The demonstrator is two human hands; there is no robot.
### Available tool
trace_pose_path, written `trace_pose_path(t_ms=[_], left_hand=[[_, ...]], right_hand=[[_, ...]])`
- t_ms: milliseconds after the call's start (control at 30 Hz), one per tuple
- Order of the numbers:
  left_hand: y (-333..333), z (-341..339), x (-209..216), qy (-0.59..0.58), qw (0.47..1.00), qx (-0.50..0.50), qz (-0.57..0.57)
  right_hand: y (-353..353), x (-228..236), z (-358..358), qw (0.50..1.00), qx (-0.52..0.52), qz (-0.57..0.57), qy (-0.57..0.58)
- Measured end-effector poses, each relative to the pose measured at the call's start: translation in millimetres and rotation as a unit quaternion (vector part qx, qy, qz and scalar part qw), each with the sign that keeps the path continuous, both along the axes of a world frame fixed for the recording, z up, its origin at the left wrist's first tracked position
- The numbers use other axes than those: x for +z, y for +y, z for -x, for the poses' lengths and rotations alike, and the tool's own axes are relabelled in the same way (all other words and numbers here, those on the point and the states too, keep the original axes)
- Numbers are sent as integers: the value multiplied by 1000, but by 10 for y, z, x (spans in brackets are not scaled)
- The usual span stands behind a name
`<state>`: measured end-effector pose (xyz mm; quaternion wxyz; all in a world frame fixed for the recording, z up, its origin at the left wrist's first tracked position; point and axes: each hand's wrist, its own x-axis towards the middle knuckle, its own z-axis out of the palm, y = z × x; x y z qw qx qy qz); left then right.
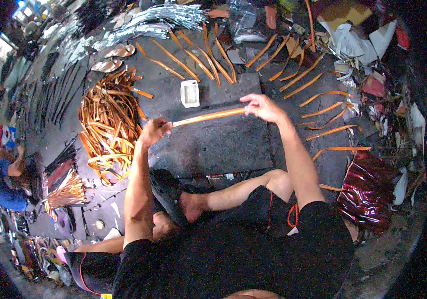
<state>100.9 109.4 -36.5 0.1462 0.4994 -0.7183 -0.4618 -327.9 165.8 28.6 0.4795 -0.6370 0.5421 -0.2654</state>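
Between my two hands stretches a flat orange-brown leather-like strip, held nearly level with a slight rise to the right. My left hand is closed around its pale left end. At the other end, my right hand pinches the strip with thumb and fingertips, other fingers loosely extended. Just beyond the strip sits a small white open container on a dark board. Beside my left hand lies a big tangled heap of similar strips.
Separate strips fan out in an arc across the far side and right. A dark red glossy sheet lies at the right. Sandals stand at the far left, near silvery strips. Another person sits at left. My foot borders the board.
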Motion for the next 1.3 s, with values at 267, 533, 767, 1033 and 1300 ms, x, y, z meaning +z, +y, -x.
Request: trace_pose_path(t_ms=[267, 533, 767, 1033, 1300], left_hand=[[183, 391, -446, -28, 999, 26, -25], [312, 280, -532, 75, 996, 14, 45], [350, 297, -348, 26, 996, 17, 85], [403, 370, -270, -9, 990, -5, 138], [406, 409, -273, -51, 954, 27, 295]], right_hand=[[-378, -496, -85, 842, -148, 219, 470], [-603, -429, -1535, 902, -30, 263, 341], [-718, -428, -1744, 897, -32, 260, 356], [-623, -659, -1559, 927, -177, 272, 189], [192, -432, -145, 965, -246, -72, -49]])
